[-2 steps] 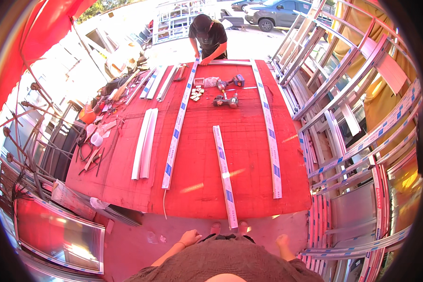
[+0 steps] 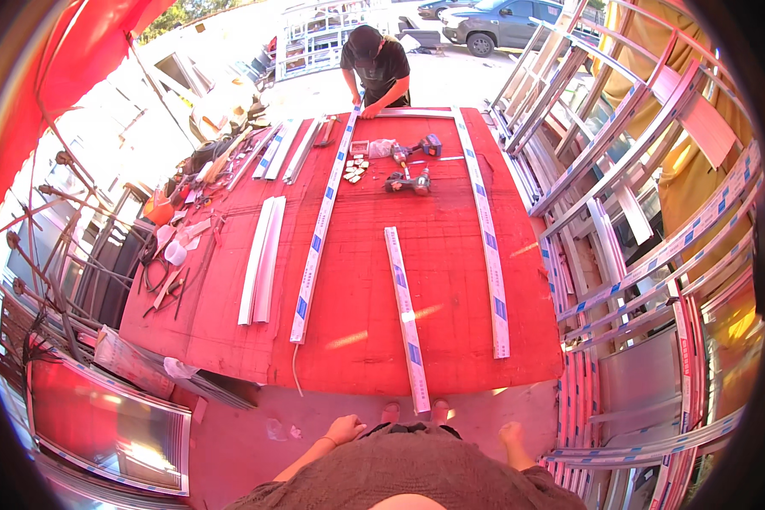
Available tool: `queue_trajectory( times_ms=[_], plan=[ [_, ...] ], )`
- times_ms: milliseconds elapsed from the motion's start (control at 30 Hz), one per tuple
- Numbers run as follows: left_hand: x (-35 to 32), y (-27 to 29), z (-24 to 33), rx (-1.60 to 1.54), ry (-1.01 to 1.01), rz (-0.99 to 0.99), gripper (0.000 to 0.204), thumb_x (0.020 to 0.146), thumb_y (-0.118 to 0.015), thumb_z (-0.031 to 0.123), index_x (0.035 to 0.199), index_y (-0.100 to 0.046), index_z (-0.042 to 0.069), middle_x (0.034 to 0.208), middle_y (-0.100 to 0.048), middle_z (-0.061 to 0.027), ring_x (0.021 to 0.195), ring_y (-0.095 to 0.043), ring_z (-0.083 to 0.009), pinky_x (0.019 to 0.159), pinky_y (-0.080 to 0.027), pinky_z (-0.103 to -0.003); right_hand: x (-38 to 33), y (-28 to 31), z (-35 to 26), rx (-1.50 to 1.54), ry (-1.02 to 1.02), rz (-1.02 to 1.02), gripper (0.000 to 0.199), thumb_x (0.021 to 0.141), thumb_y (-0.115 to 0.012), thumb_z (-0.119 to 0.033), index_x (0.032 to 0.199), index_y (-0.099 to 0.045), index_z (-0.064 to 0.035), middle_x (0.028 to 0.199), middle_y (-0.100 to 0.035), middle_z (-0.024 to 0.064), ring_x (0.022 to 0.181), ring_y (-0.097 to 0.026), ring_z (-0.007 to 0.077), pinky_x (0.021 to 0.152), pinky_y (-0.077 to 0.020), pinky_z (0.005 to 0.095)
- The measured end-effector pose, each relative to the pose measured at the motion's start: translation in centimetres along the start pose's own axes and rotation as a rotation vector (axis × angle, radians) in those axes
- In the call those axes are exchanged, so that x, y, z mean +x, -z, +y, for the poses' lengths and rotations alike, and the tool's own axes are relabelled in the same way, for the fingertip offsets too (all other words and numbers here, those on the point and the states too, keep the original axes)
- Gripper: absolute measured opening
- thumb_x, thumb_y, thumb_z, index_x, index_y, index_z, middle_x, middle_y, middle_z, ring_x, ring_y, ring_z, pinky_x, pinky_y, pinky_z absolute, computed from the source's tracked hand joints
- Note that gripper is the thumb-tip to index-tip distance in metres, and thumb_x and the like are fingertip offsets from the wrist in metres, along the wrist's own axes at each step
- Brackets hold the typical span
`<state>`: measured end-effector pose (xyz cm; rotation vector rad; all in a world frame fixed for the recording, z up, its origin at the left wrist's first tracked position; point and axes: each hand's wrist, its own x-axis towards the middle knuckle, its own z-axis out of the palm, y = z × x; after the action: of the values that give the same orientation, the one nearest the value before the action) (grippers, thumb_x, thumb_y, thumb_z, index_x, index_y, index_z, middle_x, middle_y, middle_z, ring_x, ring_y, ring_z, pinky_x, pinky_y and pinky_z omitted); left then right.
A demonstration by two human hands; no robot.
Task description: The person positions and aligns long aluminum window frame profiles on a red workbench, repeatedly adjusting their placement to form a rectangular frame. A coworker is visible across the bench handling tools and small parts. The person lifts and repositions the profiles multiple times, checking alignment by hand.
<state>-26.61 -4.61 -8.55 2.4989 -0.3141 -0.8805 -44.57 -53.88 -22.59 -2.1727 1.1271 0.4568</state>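
Note:
My left hand hangs by my waist with its fingers curled, and nothing shows in it. On the other side, my right hand is also closed and looks empty. Both are apart from the red-covered table before me. Nearest to them is a short film-wrapped metal profile, its near end jutting over the table edge. Two longer wrapped profiles, a left one and a right one, run away from me. They meet a crosspiece at the far end, where a co-worker has both hands at the left corner.
Two cordless drills lie mid-table by small pale blocks. White profile strips lie to the left, with scattered tools and scraps beyond. Racks of metal profiles stand close on the right; a framed panel leans at lower left.
The near end of the long left profile has shifted slightly to the left. My hands have not visibly moved.

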Motion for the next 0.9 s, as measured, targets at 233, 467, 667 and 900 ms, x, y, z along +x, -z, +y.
queue_trajectory(
  times_ms=[233,467,667,900],
  plan=[
    [0.2,0.3,0.6,0.006,-0.034,-0.076,0.037,0.086,-0.064,0.039,0.096,-0.069,0.004,0.091,-0.071,-0.0173,0.089,-0.068,-0.0341,0.079,-0.053,-0.043,2.8,-0.1,-5.0,0.622,-0.16,-0.166,0.015,0.084,-0.059,0.0,0.069,-0.06,-0.0011,0.061,-0.061,0.0097,0.051,-0.06,0.0193,0.043,-0.0474,0.0346],
    [-0.6,1.7,-0.5,-0.056,0.022,-0.024,0.038,0.087,-0.065,0.039,0.099,-0.068,0.003,0.09,-0.071,-0.0162,0.089,-0.068,-0.0323,0.078,-0.053,-0.042,4.1,-0.7,-10.0,0.371,-0.089,-0.194,0.011,0.084,-0.065,-0.008,0.076,-0.065,-0.0011,0.064,-0.066,0.0093,0.053,-0.064,0.018,0.05,-0.0513,0.0329],
    [-1.1,2.1,-1.3,-0.087,0.09,-0.031,0.039,0.086,-0.066,0.04,0.099,-0.067,0.003,0.092,-0.071,-0.0157,0.09,-0.068,-0.0312,0.079,-0.052,-0.041,4.4,-2.5,-12.5,0.154,0.052,-0.223,0.014,0.082,-0.065,-0.016,0.079,-0.071,-0.003,0.07,-0.07,0.0089,0.059,-0.068,0.0158,0.059,-0.0557,0.032],
    [0.6,1.6,-1.3,-0.065,-0.005,-0.05,0.037,0.085,-0.066,0.038,0.098,-0.067,0.003,0.091,-0.07,-0.0168,0.09,-0.067,-0.0339,0.079,-0.052,-0.043,3.4,-2.3,-14.3,-0.001,0.083,-0.263,0.019,0.08,-0.066,-0.028,0.083,-0.076,-0.0112,0.084,-0.073,0.0101,0.087,-0.071,0.0239,0.085,-0.0536,0.0379]
  ],
)
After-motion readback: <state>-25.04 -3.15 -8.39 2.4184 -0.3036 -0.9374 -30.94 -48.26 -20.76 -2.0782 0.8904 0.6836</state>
